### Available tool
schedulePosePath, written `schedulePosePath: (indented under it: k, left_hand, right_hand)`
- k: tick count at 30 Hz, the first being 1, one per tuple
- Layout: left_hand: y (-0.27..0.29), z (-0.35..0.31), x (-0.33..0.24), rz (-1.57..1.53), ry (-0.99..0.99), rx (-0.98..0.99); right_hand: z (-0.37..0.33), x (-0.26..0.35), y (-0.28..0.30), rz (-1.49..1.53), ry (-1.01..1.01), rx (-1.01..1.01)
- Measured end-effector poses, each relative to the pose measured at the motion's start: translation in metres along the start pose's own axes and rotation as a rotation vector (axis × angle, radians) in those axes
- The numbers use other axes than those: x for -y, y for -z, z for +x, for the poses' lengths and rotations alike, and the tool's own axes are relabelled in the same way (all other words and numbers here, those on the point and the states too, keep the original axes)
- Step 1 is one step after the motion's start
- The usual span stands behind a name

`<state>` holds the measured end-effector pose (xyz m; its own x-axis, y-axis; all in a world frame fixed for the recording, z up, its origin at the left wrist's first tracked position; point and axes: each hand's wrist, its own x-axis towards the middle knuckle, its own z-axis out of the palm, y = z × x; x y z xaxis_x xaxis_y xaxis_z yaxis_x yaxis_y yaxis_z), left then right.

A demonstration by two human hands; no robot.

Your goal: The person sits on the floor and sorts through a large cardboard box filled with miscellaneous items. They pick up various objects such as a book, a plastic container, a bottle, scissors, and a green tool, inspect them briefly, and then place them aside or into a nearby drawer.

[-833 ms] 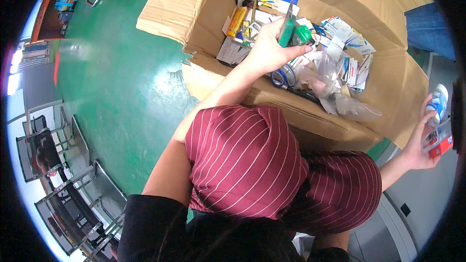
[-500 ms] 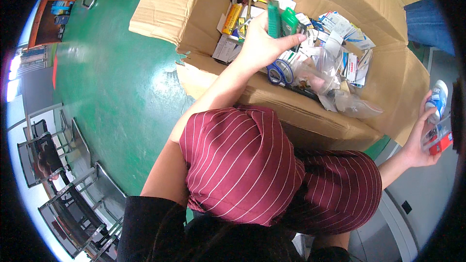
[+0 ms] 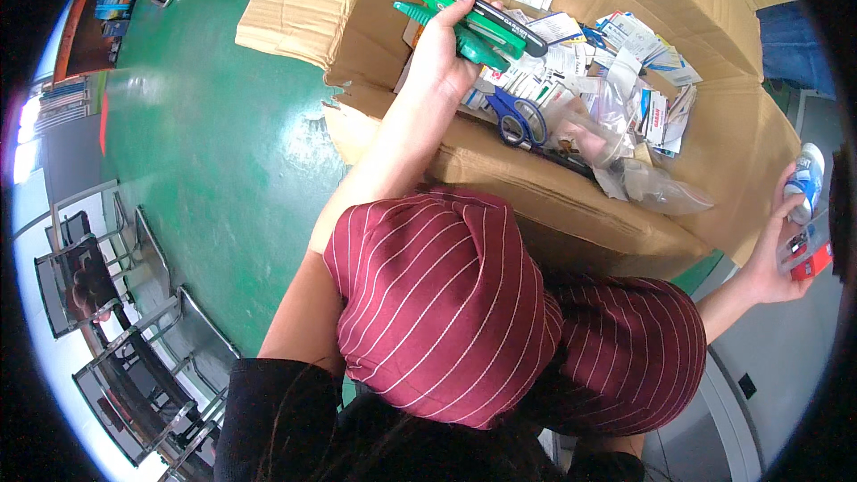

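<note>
Over the left part of a cardboard box (image 3: 366, 36), my left hand (image 3: 439, 58) is closed around a bundle of utility knives (image 3: 495, 29), some green and one black. Beneath it, blue-handled scissors (image 3: 518, 118) lie against the box's near wall. Out to the right, beyond the box, my right hand (image 3: 768, 254) grips a white and blue bottle (image 3: 806, 180). The same hand also holds a small clear and red package (image 3: 811, 261), partly cut off by the dark rim of the picture.
Small printed cartons and cards (image 3: 625, 40) fill the box beside clear plastic bags (image 3: 665, 187). Black chairs (image 3: 89, 268) stand on the green floor (image 3: 214, 125) at left. A blue denim-covered leg (image 3: 794, 45) shows at the far right.
My left hand has tilted the knives from upright to lying slantwise and drawn them slightly left. My right hand stays in nearly the same place with its bottle and package.
</note>
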<state>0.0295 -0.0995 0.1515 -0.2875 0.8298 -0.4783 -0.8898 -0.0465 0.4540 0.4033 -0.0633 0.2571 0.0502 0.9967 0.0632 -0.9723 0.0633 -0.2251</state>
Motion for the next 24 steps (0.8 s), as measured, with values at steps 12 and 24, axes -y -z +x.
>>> schedulePosePath:
  k: [12,24]
  left_hand:
    - [-0.005,-0.003,0.0,0.105,-0.007,-0.004]
    - [-0.011,-0.006,0.001,0.133,-0.007,-0.019]
  right_hand:
    - [-0.003,0.007,-0.004,0.022,0.078,-0.064]
    - [-0.005,0.007,-0.009,0.037,0.108,-0.067]
